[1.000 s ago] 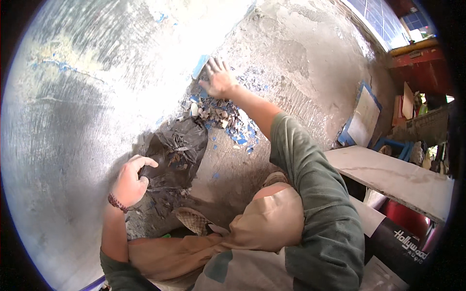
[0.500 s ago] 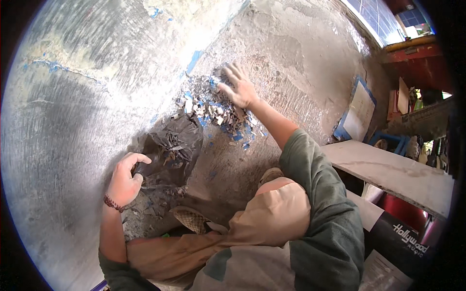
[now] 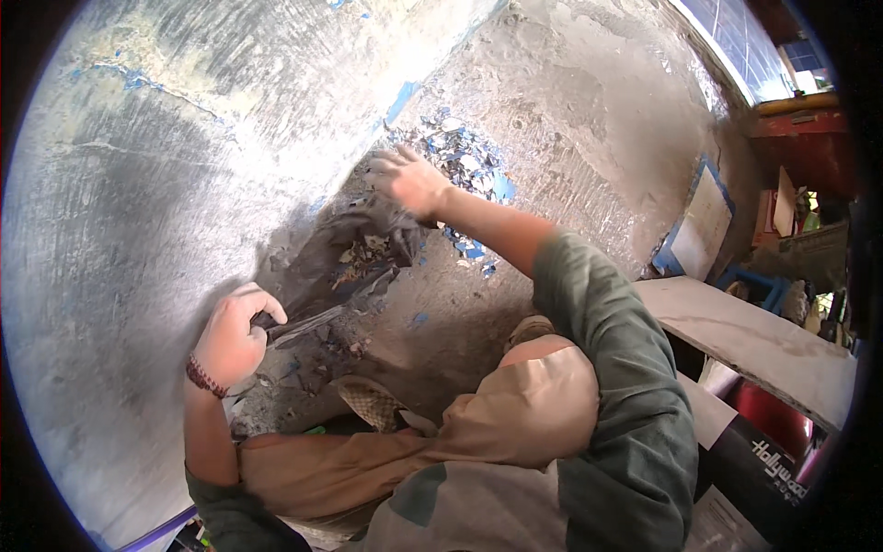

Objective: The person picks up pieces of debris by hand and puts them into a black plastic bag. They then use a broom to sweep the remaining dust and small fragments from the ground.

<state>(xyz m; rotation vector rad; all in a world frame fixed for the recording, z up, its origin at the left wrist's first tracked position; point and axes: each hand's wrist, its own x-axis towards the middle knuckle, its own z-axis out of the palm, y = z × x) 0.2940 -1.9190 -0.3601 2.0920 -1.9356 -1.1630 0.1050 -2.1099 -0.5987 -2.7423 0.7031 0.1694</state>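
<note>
A black plastic bag (image 3: pixel 308 276) lies on the rough floor against the scraped wall, its mouth spread and some debris showing inside. My left hand (image 3: pixel 232 336) is curled round the near edge of the bag, beside the wall. Reaching forward, my right hand (image 3: pixel 411 184) is at the bag's far side, slightly blurred, with its fingers stretched out. Past it lies a heap of blue, white and grey chips (image 3: pixel 469 156), partly hidden by my hand and forearm. A few more blue chips are scattered below that forearm.
The pale scraped wall (image 3: pixel 166 248) rises close on the left. Grey rubble (image 3: pixel 285 386) lies by my shoe (image 3: pixel 368 405). To the right are a long pale board (image 3: pixel 754 336), a black box (image 3: pixel 750 460) and a blue-edged panel (image 3: pixel 699 225) leaning further back.
My right hand has moved left and nearer, from over the chip heap to the bag's far side. The bag's mouth now gapes wider, and the heap looks shifted. My left hand stays at the bag.
</note>
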